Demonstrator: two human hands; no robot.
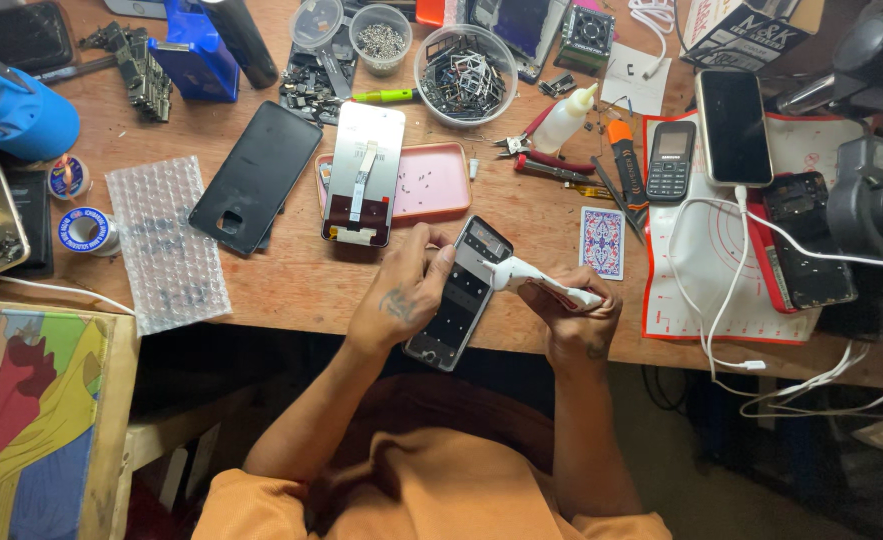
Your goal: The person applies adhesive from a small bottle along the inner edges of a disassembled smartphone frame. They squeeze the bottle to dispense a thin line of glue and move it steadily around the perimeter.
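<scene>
Item: opened phone [458, 300], steadied over the worktop [291, 285] edge in my left hand [401, 298], fingers closed on it. My right hand [573, 312] gripped a white tube [539, 280]. Risk: over-squeezing would flood it; phone might slip.

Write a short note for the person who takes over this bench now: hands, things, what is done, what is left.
Left hand: holds the opened phone at the table edge.
Right hand: holds a white tube, tip on the phone's upper part.
Nearby: screen panel lies half on the pink tray with small screws; black back cover to its left.
Done: phone is open, parts laid out.
Left: screen and cover not yet on.
</scene>
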